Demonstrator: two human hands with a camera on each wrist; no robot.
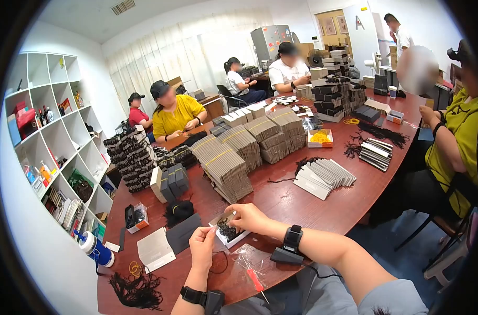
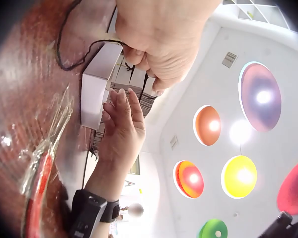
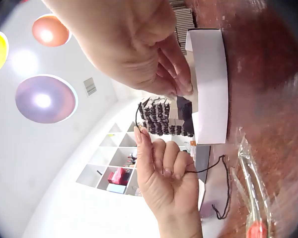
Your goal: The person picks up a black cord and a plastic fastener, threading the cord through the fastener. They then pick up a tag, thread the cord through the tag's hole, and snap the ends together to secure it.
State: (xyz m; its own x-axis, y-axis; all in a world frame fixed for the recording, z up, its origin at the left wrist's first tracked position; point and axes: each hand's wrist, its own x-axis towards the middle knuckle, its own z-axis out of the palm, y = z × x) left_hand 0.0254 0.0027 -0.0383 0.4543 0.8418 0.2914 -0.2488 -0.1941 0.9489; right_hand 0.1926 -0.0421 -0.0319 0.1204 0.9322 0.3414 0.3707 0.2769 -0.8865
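Note:
My left hand [image 1: 202,244] pinches a thin black cord [image 3: 224,173] between thumb and forefinger, just left of a small white open box [image 1: 238,240]. A loop of the cord hangs down beside that hand to the tabletop. Inside the box lie small dark pieces [image 1: 226,231]. Over the box reaches my right hand [image 1: 254,218], its fingers pointing down at the contents; in the left wrist view those fingers look fairly straight and loosely spread. On the table in front lies a red-handled tool [image 1: 254,281] with a thin metal shaft, beside clear plastic wrapping.
Stacks of grey card booklets [image 1: 223,163] stand beyond the box, with fanned booklets [image 1: 323,178] to their right. Left lie an opened grey card [image 1: 156,249], black tassels [image 1: 136,291] and a blue bottle [image 1: 97,249]. Several people sit around the red-brown table [image 1: 281,236].

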